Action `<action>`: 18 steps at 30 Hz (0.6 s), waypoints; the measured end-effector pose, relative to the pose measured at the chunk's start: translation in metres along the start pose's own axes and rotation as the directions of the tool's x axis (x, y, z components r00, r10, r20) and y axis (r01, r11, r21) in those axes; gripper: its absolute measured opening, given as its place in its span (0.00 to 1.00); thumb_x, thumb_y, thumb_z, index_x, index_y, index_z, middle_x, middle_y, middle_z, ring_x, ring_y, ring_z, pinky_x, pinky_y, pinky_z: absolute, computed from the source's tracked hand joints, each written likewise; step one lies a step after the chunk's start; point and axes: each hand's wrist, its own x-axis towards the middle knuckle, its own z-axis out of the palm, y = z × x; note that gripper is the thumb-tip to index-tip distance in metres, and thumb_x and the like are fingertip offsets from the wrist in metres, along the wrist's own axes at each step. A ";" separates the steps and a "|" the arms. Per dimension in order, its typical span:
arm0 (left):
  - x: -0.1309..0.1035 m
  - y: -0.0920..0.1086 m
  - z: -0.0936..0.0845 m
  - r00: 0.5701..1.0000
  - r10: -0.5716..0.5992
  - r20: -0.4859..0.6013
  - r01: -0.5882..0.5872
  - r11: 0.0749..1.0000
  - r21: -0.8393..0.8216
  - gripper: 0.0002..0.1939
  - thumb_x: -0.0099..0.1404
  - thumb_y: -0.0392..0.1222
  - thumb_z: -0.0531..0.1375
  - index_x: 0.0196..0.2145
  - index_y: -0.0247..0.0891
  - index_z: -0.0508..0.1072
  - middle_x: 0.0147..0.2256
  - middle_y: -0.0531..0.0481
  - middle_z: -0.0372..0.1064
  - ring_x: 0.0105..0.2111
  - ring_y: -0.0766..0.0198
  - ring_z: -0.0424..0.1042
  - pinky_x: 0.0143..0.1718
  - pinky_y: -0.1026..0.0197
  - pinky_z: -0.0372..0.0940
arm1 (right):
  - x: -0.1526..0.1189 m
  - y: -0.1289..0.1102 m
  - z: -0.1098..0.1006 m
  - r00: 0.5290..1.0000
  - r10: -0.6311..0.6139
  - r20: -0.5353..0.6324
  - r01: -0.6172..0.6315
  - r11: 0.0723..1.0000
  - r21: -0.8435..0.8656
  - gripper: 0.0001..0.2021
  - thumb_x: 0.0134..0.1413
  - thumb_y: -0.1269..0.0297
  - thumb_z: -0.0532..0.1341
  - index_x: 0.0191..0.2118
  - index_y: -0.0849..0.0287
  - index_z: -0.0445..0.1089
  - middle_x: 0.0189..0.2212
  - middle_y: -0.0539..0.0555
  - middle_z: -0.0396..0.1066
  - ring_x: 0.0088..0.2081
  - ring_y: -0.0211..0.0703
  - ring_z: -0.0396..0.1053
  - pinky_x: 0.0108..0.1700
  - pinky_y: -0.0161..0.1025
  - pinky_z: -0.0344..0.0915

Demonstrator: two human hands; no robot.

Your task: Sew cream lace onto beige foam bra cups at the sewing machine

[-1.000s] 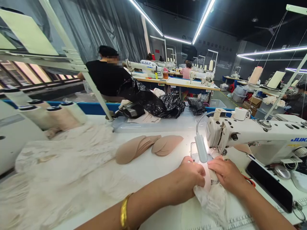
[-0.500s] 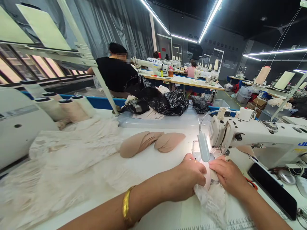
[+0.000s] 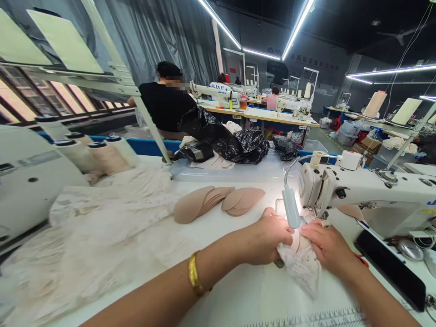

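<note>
At the white sewing machine, my left hand is closed on the near side of a pale pink cup piece with sheer white lace fabric hanging toward me. A small dark object shows under that hand; its kind is hidden. My right hand grips the right edge of the same work, fingertips close to the presser foot. A grey clip-on lamp lights the spot and partly covers the left fingertips. Two fanned stacks of beige cup pads lie beyond my left forearm.
Loose white lace spreads over the table's left. Thread cones stand behind it. A black phone lies right of my right hand, and a ruler runs along the front. Black plastic bags and a seated co-worker are ahead.
The lace and cup piece have shifted slightly away from me toward the needle. My left forearm and bracelet have moved forward and right; both hands keep their hold.
</note>
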 end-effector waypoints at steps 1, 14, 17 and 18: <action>0.000 0.000 0.001 1.000 0.012 -0.008 -0.012 1.000 0.014 0.13 0.52 0.24 0.63 0.23 0.37 0.64 0.30 0.57 0.70 0.32 0.64 0.65 0.45 0.54 0.51 | -0.001 -0.001 -0.001 1.000 -0.009 0.003 0.009 1.000 0.022 0.20 0.60 0.82 0.53 0.49 0.53 0.72 0.49 0.54 0.80 0.45 0.49 0.74 0.46 0.47 0.70; 0.001 -0.002 0.004 0.999 0.044 0.002 -0.043 0.990 0.131 0.13 0.48 0.24 0.62 0.27 0.40 0.67 0.29 0.53 0.72 0.35 0.56 0.71 0.49 0.52 0.55 | -0.004 0.001 -0.005 0.997 0.003 0.078 -0.006 0.999 0.038 0.20 0.58 0.83 0.53 0.43 0.52 0.74 0.38 0.53 0.78 0.42 0.49 0.72 0.42 0.45 0.69; 0.002 -0.007 0.004 0.999 0.019 -0.035 -0.014 0.990 0.140 0.13 0.51 0.29 0.66 0.32 0.41 0.70 0.28 0.53 0.70 0.36 0.55 0.71 0.50 0.52 0.54 | -0.009 0.005 -0.001 0.996 0.054 0.067 -0.055 0.999 0.001 0.21 0.56 0.83 0.53 0.45 0.52 0.73 0.39 0.54 0.79 0.45 0.53 0.72 0.46 0.49 0.70; 0.003 -0.008 0.004 0.999 0.011 -0.043 -0.005 0.990 0.141 0.13 0.51 0.30 0.67 0.33 0.41 0.71 0.28 0.53 0.70 0.36 0.54 0.71 0.50 0.51 0.54 | -0.010 0.006 -0.001 0.995 0.071 0.063 -0.071 0.997 -0.009 0.21 0.56 0.83 0.53 0.47 0.53 0.73 0.40 0.55 0.79 0.46 0.53 0.72 0.47 0.50 0.70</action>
